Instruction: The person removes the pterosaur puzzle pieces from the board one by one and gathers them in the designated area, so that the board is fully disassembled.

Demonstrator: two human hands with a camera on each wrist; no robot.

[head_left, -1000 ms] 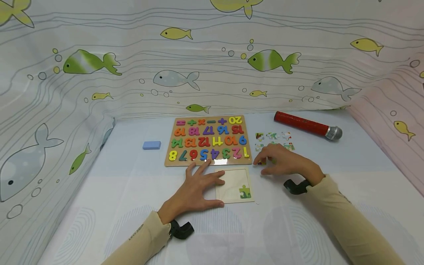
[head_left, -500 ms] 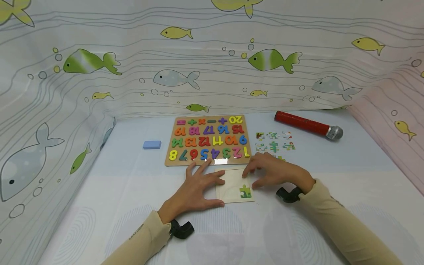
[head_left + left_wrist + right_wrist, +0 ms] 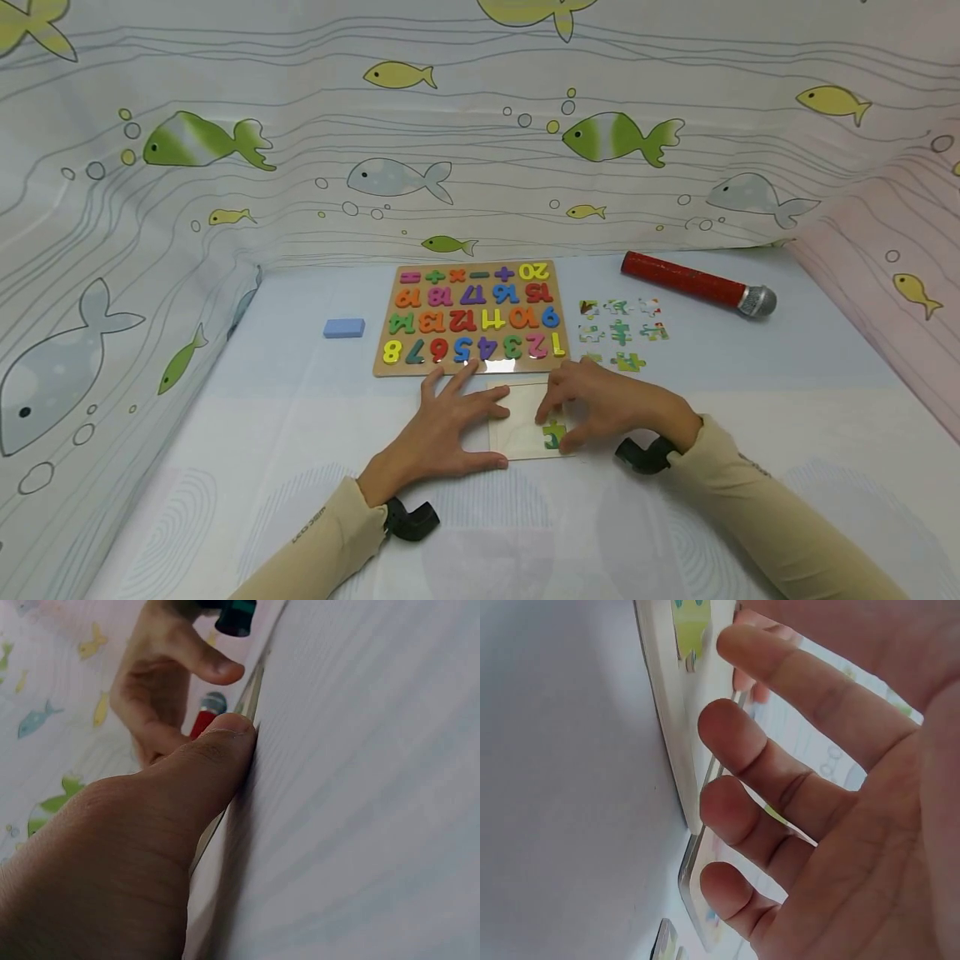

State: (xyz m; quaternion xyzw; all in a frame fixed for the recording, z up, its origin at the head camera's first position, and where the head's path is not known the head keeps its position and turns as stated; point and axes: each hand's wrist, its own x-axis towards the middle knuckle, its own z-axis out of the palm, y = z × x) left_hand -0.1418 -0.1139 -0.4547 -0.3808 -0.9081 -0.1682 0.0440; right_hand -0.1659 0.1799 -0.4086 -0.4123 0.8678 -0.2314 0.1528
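Observation:
My left hand (image 3: 442,427) lies with spread fingers over the left side of a square wooden puzzle tray (image 3: 517,435). In the left wrist view its thumb (image 3: 217,750) touches the tray's edge. One green jigsaw piece (image 3: 553,435) lies in the tray's near right corner. Over the tray's right side hovers my right hand (image 3: 618,404), index finger and thumb on either side of that piece. The right wrist view shows its fingers (image 3: 731,735) loosely bent and apart, with nothing between them; the jigsaw piece (image 3: 692,631) lies flat in the tray beyond.
A wooden number board (image 3: 471,321) lies just behind the tray. Several loose jigsaw pieces (image 3: 620,332) are laid out to its right. A red toy microphone (image 3: 686,279) lies at the back right, a blue block (image 3: 343,328) at the left. Fish-patterned cloth rises behind.
My right hand has moved left and nearer, from the loose pieces to the tray's right side, uncovering the loose pieces. My left hand has stayed in place.

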